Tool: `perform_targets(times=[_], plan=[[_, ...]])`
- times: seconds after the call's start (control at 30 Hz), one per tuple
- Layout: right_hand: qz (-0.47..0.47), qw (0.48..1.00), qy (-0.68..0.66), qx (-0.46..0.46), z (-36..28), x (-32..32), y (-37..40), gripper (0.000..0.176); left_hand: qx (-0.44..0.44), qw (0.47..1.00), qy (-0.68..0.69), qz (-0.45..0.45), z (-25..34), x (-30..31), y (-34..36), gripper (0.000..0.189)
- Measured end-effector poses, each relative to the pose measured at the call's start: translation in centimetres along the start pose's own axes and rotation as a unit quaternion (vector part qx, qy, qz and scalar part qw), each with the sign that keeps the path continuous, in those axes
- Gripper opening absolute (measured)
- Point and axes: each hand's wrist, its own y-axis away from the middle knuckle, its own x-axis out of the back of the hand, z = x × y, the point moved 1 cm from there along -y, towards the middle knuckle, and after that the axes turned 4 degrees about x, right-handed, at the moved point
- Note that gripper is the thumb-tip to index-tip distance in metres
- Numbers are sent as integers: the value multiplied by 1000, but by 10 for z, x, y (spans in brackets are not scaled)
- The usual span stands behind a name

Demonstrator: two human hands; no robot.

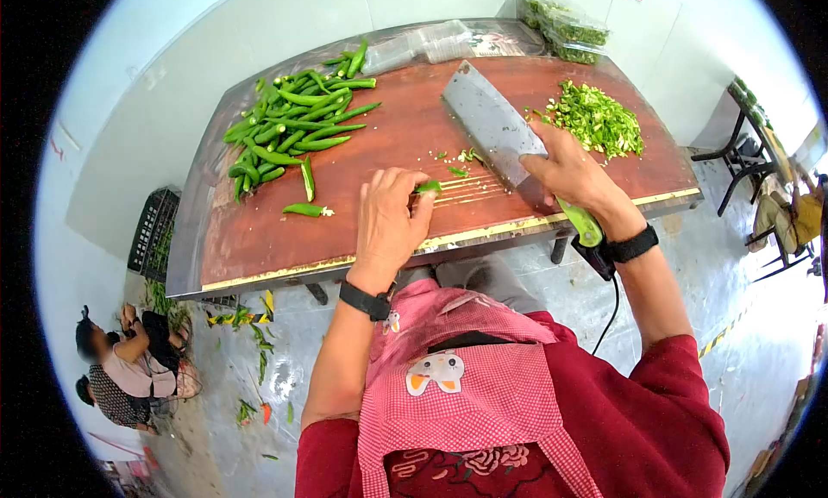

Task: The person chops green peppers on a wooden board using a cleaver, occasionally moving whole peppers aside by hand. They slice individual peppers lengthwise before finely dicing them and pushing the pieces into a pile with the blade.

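My right hand (569, 166) is wrapped round a cleaver with a wide grey blade (493, 119) and a green handle (582, 225). The blade is tilted over the red-brown tabletop (405, 110), its tip pointing away from me. With bent fingers, my left hand (392, 218) pinches a short piece of green chili pepper (428, 187) on the table, left of the blade. A few cut bits lie between hand and blade. Whole green chili peppers (297, 123) are heaped at the left, with one cut pepper (304, 210) nearer me. Chopped pepper (597, 120) is piled at the right.
Clear plastic boxes of chopped greens (565, 28) stand at the back right, and clear plastic packaging (418, 45) lies along the back edge. A black crate (155, 235) is beside the table's left side. Two people (129, 364) sit low at left; another person (789, 213) is at right.
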Motion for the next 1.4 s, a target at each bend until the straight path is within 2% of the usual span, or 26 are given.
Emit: perform_targets(times=[0.1, 0.17, 0.2, 0.23, 0.33, 0.47, 0.53, 0.67, 0.73, 0.83, 0.9, 1.0, 1.07, 1.17, 1.3, 1.37, 1.4], plan=[[3, 999, -32, 8, -11, -8, 4, 27, -1, 1000, -9, -10, -2, -1, 2, 17], [-67, 997, -3, 33, -19, -12, 5, 33, 4, 1000, 16, -15, -1, 1, 4, 14], [-45, 993, 26, 108, -19, -16, 4, 32, 7, 1000, 20, -10, 1, 2, 4, 11], [-43, 993, 28, 108, -18, -18, 1, 32, 5, 1000, 22, -9, 1, 2, 4, 11], [-4, 958, 180, 223, -16, -30, -1, 28, 13, 999, 44, 1, -3, -1, 6, 12], [-29, 949, 217, 226, -21, -39, -10, 28, 10, 998, 64, -10, -6, 0, 5, 12], [-25, 938, 225, 262, -20, -44, -15, 27, -2, 997, 77, 1, -6, -1, 5, 11], [-88, 927, 290, 223, -40, -47, -23, 26, 3, 996, 84, 0, -6, 0, 4, 10], [-142, 922, 321, 163, -45, -54, -30, 26, 8, 998, 67, -4, -5, 0, 4, 9], [-134, 894, 393, 167, -49, -69, -41, 26, 3, 997, 72, -7, -8, -2, 4, 8], [-131, 903, 365, 184, -44, -72, -53, 25, 1, 998, 63, -6, -7, -1, 3, 9], [-76, 919, 311, 229, -27, -79, -61, 22, 15, 998, 55, -10, -5, 2, 6, 10], [-42, 943, 229, 238, -11, -70, -60, 21, -4, 998, 60, 4, -6, 0, 6, 13], [-53, 945, 228, 226, -17, -55, -43, 21, 24, 996, 84, 24, -2, 1, 5, 18], [-69, 960, 172, 209, -18, -49, -31, 24, 13, 998, 63, 9, 0, 5, 5, 20], [11, 936, 210, 283, -22, -49, -22, 25, 23, 999, 49, 4, -1, 3, 5, 18], [11, 936, 210, 283, -23, -49, -23, 25, 22, 999, 49, 4, -1, 3, 5, 18]])
